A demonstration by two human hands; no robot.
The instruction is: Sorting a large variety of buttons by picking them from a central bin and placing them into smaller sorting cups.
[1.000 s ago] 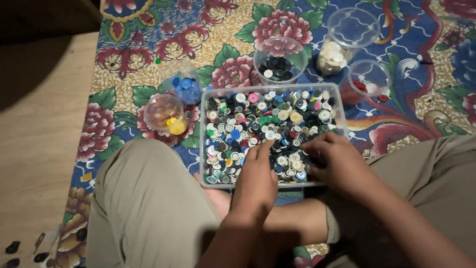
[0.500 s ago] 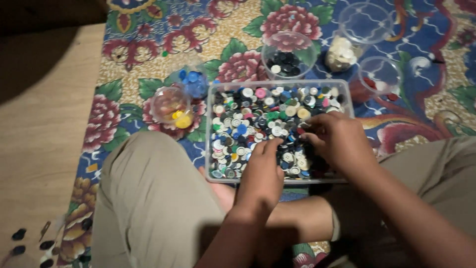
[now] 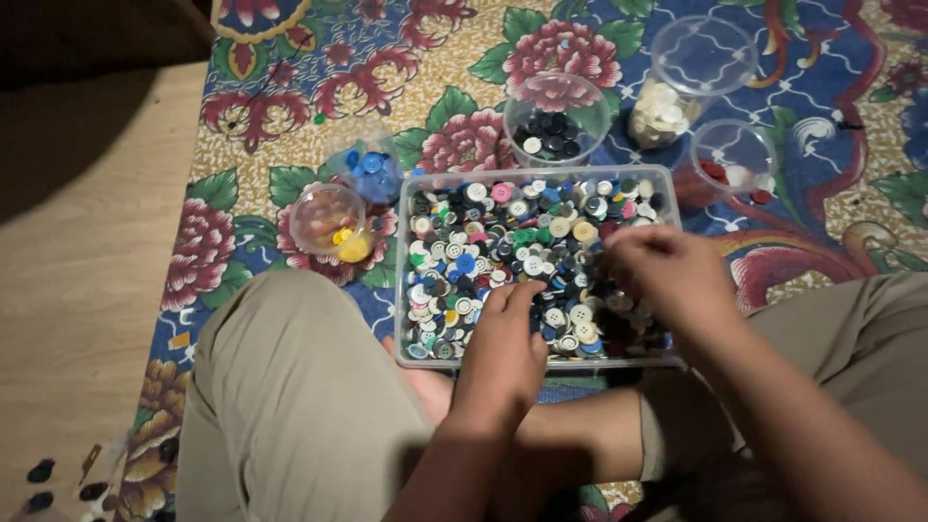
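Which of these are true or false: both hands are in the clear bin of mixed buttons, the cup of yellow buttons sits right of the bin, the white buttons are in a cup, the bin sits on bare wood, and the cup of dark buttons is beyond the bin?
1. Both hands are over the clear bin of mixed buttons. True: left hand, right hand.
2. The cup of yellow buttons sits right of the bin. False: it sits left.
3. The white buttons are in a cup. True.
4. The bin sits on bare wood. False: it sits on a floral cloth.
5. The cup of dark buttons is beyond the bin. True.
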